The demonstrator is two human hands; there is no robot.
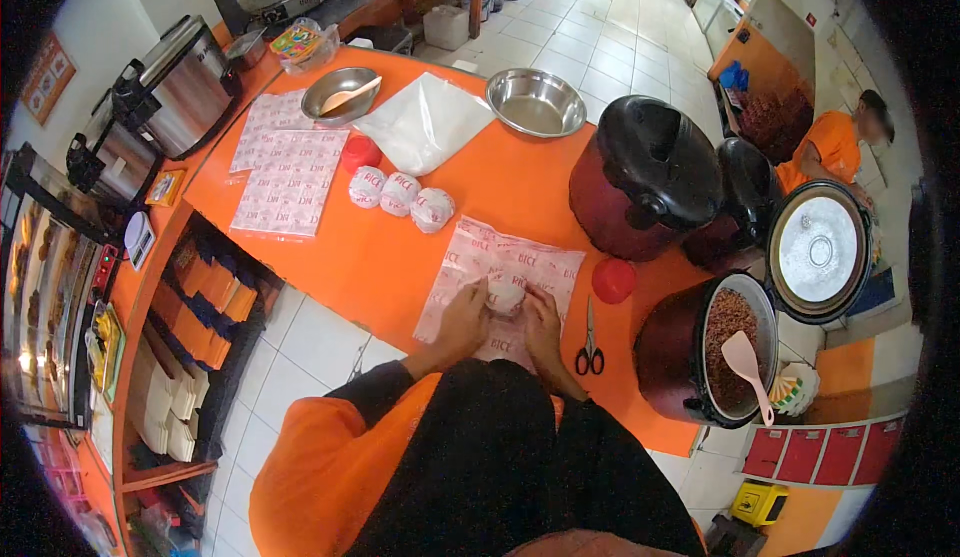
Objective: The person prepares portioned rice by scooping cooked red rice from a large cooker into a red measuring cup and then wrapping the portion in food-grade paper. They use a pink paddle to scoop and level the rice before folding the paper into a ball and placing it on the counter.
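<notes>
My left hand [463, 318] and my right hand [543, 320] cup a round paper-wrapped bundle [505, 299] from both sides. Beneath it lies a stack of pink printed wrapping paper [555, 263]. Beyond my hands, three similar wrapped bundles [400, 194] stand in a row, with a red plastic bowl [361, 153] behind them. Another red bowl [614, 281] and scissors with black handles [589, 347] lie to the right of my right hand. What the bundle contains is hidden by its wrapper.
On the right, an open rice warmer [671, 354] holds brownish rice [727, 324] and a pink rice paddle [742, 362]. A lidded warmer [645, 182] stands behind it. Steel bowls [536, 103], plastic sheets [426, 125] and more paper [289, 189] occupy the far side. A person [832, 144] is at right.
</notes>
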